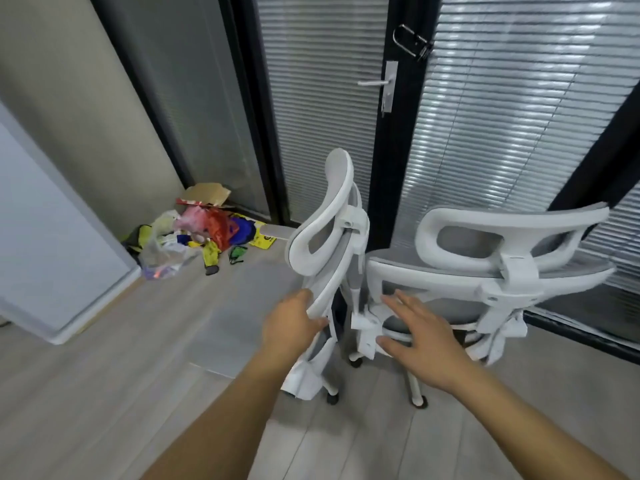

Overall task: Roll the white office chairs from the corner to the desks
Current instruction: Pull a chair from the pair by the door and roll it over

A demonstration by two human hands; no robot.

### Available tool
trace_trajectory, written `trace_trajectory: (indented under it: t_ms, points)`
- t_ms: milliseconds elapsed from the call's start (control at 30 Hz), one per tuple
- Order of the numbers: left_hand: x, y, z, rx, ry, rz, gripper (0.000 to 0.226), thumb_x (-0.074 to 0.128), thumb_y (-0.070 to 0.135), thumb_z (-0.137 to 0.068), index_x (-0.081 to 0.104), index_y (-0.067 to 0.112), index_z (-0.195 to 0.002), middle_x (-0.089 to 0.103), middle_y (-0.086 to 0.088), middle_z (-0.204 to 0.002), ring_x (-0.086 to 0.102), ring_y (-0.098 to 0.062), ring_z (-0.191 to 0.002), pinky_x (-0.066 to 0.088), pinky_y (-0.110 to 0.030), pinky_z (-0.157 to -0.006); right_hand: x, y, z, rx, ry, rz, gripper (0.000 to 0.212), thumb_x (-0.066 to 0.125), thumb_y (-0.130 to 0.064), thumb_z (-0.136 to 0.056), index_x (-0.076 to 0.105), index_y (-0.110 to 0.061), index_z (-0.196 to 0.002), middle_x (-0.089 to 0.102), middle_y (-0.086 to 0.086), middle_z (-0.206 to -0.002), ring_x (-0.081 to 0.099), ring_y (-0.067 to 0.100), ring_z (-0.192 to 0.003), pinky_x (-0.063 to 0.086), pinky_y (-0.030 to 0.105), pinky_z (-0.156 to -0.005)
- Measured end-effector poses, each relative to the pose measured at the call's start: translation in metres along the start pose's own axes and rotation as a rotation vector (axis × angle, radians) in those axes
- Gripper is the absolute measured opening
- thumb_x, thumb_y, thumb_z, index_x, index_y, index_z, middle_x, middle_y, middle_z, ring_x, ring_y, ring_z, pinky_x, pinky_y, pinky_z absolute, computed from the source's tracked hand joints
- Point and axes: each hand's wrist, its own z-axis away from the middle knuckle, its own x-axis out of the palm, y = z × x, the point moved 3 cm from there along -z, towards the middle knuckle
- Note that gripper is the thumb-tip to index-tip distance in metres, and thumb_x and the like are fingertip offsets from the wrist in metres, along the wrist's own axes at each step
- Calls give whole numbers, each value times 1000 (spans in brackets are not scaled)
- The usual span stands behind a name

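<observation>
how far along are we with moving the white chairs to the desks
Barely started. Done: nothing that shows; both chairs stand by the glass door, and no desk is in view. In hand: the left hand grips the back frame of the left chair, while the right hand reaches, fingers open, toward the right chair. Left: rolling both chairs to the desks.

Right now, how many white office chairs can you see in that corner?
2. The left chair stands side-on, its frame gripped by the left hand. The right chair stands beside it against the blinds, the right hand reaching toward it. Others may be out of view.
</observation>
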Motion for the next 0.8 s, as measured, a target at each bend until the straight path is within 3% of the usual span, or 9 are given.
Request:
trace_trajectory:
  t_ms: [133,200,467,567,700,800]
  points:
    - [2,-1,-25,88,32,-203,28,57,40,-89,58,21,-109,62,-2,-102,61,-27,-95,51,-37,-76,0,7,-21,37,-6,-4,79,45,-68,-78,24,-45,-150,14,-12,-163,13,13,-150,21,49,-118]
    - [2,-8,-27,125,29,-236,27,53,43,-91,59,21,-105,61,0,-96,61,-26,-89,48,-34,-69,-4,8,-30,49,-4,5,74,53,-60,-85,25,-43,-151,15,-11,-163,11,14,-150,20,51,-118]
    - [-22,-69,-2,134,53,-192,37,55,49,-90,58,38,-126,64,9,-110,61,-19,-97,47,-30,-74,-19,-10,-74,7,10,26,72,56,-54,-90,24,-40,-152,14,-7,-164,10,16,-151,17,48,-119]
    - [-46,-108,18,145,87,-182,41,50,55,-85,61,42,-122,65,16,-104,63,-14,-92,48,-29,-69,-14,-21,-84,-21,1,34,73,57,-54,-90,22,-39,-153,14,-5,-164,10,17,-151,18,50,-119]
    - [-85,-164,35,59,113,-181,31,66,41,-87,65,40,-118,67,16,-109,64,-15,-95,48,-29,-72,-6,-35,-96,-41,-12,69,76,57,-53,-90,19,-37,-154,12,-3,-164,8,18,-151,17,49,-120]
    - [-109,-199,39,-12,189,-198,32,70,33,-85,69,27,-116,69,5,-115,64,-23,-102,48,-34,-80,2,-42,-109,-51,-47,148,80,58,-54,-89,14,-40,-154,4,-4,-165,3,19,-151,13,53,-119]
